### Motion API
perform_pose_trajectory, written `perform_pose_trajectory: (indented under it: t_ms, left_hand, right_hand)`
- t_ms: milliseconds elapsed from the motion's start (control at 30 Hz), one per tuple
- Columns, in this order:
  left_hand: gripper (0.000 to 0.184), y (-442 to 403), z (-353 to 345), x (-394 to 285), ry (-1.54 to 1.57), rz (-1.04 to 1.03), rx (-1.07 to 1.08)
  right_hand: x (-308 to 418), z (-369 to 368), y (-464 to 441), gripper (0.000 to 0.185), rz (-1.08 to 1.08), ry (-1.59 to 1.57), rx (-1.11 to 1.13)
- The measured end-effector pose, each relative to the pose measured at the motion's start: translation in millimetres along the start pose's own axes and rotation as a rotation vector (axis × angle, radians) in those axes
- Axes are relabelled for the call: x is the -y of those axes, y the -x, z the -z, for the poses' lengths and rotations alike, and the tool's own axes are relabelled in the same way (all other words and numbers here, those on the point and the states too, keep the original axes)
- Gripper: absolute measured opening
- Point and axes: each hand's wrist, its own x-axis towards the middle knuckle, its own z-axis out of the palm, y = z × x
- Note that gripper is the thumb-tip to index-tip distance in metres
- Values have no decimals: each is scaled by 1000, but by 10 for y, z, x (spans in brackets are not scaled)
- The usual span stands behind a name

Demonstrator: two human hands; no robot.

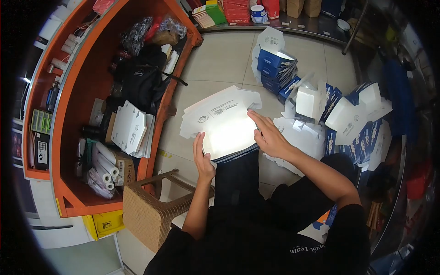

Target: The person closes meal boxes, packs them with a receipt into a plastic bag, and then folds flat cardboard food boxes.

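Observation:
A cardboard food box [231, 133], white inside and blue outside, rests over my legs with its printed lid flap folded back away from me. My left hand [203, 158] grips the box's left side wall, fingers along the outer edge and thumb near the front corner. On the opposite side, my right hand [271, 136] holds the right wall, its index finger reaching to the far corner by the lid. Right of my hand, flat white box blanks [300, 140] lie on the floor. Beyond them stand several folded open boxes [309, 103], and a nested stack of blue boxes [275, 68].
An orange shelf unit [158, 123] on the left holds a black backpack [140, 71], white cardboard sheets [130, 126] and plastic rolls [106, 165]. A brown woven-pattern stool [146, 213] is beside my left arm. More blue-and-white boxes [355, 121] crowd the right; a metal shelf [293, 25] runs along the back.

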Motion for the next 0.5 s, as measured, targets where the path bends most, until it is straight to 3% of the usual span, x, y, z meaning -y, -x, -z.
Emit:
perform_pose_trajectory:
  t_ms: [100,200,333,367,433,500]
  left_hand:
    - [68,-34,-24,28,25,5,-6]
    - [68,-77,-124,27,186,43,-113]
    - [68,-185,-279,-56,491,177,-218]
    - [68,-237,-302,-76,567,218,-243]
    - [69,-430,-315,-194,721,293,-293]
    - [70,-580,-103,-504,757,279,-157]
  right_hand:
    - [-27,32,21,61,-27,30,15]
    - [-79,183,72,69,117,-20,121]
    - [-82,86,-57,64,412,204,-74]
    - [-67,33,-71,52,411,166,-149]
    - [7,70,-164,46,344,-38,-174]
    - [212,137,-234,35,228,-254,-211]
